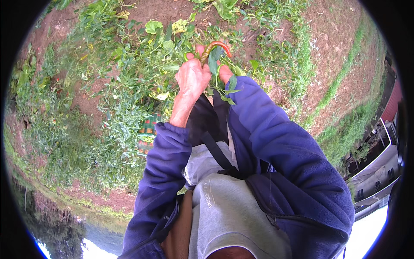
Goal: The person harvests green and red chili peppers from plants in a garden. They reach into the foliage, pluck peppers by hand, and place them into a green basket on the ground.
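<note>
My left hand (pixel 193 73) is closed, and a long curved chilli pepper (pixel 208 51) rises from beside its thumb and forefinger. That pepper is brownish green near the hand and red towards its bent tip. My right hand (pixel 225 73) is close beside it, partly hidden by dark green leaves (pixel 213 61) and a thin green stem or pepper; what its fingers hold cannot be made out. A leafy sprig (pixel 229 94) hangs below the hands. Part of a green chilli (pixel 186 57) shows at the left hand's far side.
Leafy chilli plants (pixel 123 81) spread ahead and to the left, with brown soil (pixel 161 11) between them. A red and green checked woven bag (pixel 148 129) lies among plants beside my legs. Grass strips (pixel 338 77) cross the soil at right. Buildings (pixel 378 178) stand at the far right.
</note>
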Action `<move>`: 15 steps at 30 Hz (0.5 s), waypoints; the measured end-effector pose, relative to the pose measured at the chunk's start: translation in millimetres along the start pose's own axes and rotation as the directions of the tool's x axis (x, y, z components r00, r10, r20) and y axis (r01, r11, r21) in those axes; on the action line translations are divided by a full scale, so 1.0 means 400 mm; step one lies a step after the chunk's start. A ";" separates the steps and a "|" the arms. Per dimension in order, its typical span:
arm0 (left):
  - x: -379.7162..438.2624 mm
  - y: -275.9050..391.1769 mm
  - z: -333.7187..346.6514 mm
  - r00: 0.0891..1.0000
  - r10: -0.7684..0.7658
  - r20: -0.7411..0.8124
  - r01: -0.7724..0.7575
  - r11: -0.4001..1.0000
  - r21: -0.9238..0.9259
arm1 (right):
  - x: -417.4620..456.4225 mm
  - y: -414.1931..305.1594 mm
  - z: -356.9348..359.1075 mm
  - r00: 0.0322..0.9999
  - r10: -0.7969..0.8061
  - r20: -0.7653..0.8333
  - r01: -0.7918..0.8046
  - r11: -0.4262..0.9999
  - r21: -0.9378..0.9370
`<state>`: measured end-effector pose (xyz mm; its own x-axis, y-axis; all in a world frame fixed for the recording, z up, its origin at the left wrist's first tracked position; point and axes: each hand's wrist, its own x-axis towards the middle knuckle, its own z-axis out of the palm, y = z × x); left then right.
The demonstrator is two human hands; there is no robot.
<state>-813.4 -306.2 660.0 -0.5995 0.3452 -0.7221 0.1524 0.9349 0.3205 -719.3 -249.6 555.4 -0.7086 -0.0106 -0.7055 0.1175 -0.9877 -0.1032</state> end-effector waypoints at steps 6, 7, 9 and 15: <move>-0.051 -0.033 0.042 0.914 0.108 -0.392 -0.150 0.985 -0.079 | 0.141 -0.010 -0.091 0.949 -0.201 0.242 0.313 0.683 -0.660; -0.055 -0.034 0.046 0.904 0.124 -0.410 -0.162 0.985 -0.058 | 0.155 -0.007 -0.116 0.945 -0.199 0.260 0.326 0.659 -0.678; -0.063 -0.054 0.062 0.902 0.083 -0.424 -0.183 0.963 -0.200 | 0.142 0.015 -0.120 0.980 -0.065 0.187 0.157 0.831 -0.533; -0.116 -0.048 0.067 0.809 0.109 -0.578 -0.330 0.898 -0.291 | 0.128 -0.002 -0.107 0.970 0.093 0.223 -0.059 0.987 -0.152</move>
<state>-767.5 -338.2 671.1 -0.9223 0.3341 -0.1944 0.1059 0.7021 0.7042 -726.2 -242.6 489.4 -0.8318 -0.1366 -0.5380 0.2639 -0.9500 -0.1668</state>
